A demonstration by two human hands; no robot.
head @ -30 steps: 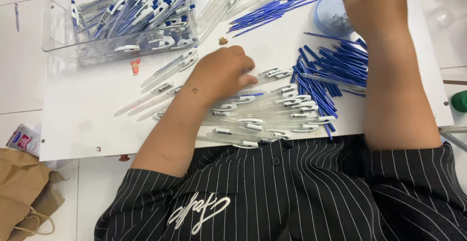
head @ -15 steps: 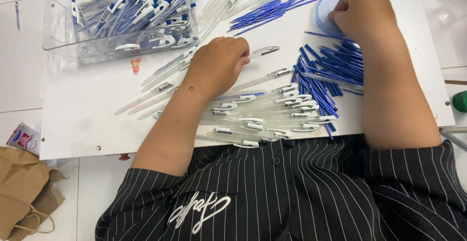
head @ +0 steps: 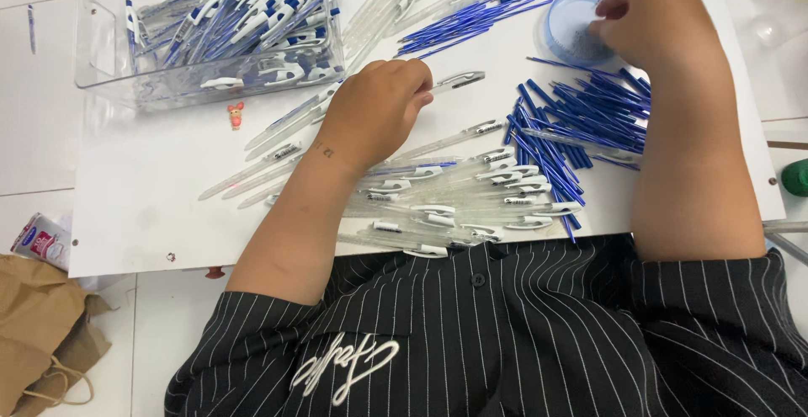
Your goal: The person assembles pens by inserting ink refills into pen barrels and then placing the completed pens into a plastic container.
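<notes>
Pinching clear pen barrel, left hand; right hand fingers over blue dish, grip hidden.

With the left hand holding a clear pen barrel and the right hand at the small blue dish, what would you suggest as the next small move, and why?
Probably lift the right hand from the blue dish and bring whatever small part it pinches to the clear pen barrel in the left hand. The fingertips are dipped in the dish; the barrel's end points that way, ready.
</notes>
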